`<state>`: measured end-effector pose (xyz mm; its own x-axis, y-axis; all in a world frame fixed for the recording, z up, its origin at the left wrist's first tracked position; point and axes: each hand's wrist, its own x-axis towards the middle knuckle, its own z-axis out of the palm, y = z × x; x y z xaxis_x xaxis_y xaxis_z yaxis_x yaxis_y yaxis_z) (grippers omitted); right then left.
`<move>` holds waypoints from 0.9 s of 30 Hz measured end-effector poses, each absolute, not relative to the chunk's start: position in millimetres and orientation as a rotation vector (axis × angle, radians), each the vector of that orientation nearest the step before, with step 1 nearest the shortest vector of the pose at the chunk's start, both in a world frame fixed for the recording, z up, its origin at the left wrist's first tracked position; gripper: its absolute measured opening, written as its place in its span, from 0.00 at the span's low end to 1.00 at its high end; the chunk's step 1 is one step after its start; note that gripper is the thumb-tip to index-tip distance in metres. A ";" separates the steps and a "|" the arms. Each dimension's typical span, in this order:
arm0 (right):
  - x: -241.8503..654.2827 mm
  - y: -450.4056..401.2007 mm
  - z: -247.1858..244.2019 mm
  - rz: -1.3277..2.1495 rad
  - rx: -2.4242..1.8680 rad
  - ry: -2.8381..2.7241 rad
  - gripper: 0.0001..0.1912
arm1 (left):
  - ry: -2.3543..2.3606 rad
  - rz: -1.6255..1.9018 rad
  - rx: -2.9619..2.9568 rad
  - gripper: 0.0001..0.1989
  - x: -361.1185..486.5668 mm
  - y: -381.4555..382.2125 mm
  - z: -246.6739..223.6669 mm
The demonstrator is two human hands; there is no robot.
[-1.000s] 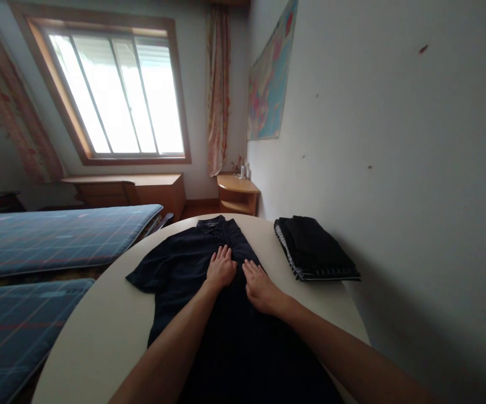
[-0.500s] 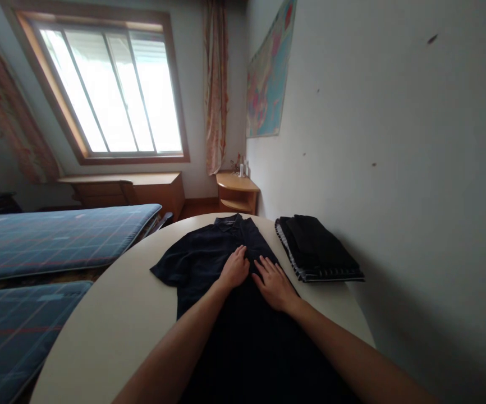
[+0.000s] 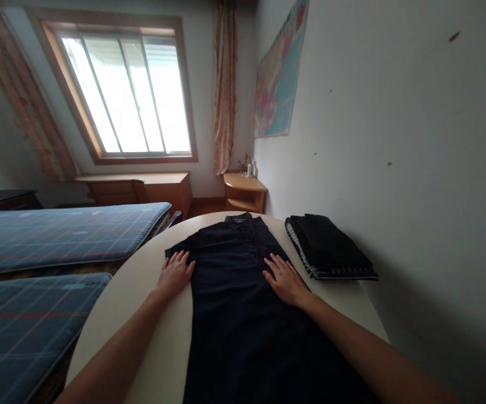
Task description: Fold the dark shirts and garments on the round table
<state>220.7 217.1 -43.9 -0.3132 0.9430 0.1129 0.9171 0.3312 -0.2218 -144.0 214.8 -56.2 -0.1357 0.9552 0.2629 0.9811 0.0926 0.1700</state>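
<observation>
A dark navy short-sleeved polo shirt lies spread on the cream round table, its collar at the far edge. My left hand is at the shirt's left sleeve, fingers stretched out over the sleeve's lower edge. On the right part of the shirt's chest, my right hand rests flat with its fingers apart. The sleeve on the right side does not show spread out. Neither hand grips the cloth.
A stack of folded dark clothes sits at the table's right edge, close to the white wall. Left of the table are mattresses with a blue checked cover. A wooden corner shelf and a desk stand beyond.
My left hand has moved left from the middle of the shirt's chest to the left sleeve. My right hand stays on the right part of the chest. The view has shifted slightly left.
</observation>
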 end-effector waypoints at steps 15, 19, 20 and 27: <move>164.7 203.1 -19.5 0.194 -1.434 -2.539 0.33 | -2.453 -1.096 -1.335 0.20 -172.1 220.8 -33.8; 155.5 194.3 -26.1 0.290 -1.303 -2.616 0.33 | -2.516 -0.850 -1.437 0.19 -184.7 221.3 -45.3; 155.2 192.8 -27.3 0.303 -1.301 -2.612 0.33 | -2.513 -0.826 -1.482 0.17 -186.0 221.3 -48.1; 157.5 186.9 -25.7 0.308 -1.243 -2.599 0.31 | -2.527 -0.866 -1.579 0.25 -188.7 226.4 -52.9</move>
<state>157.5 186.9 -25.7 -0.6081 0.7837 0.1268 0.7323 0.6154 -0.2917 -188.7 226.4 -52.9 -0.4816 0.8176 0.3155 0.8393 0.3266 0.4346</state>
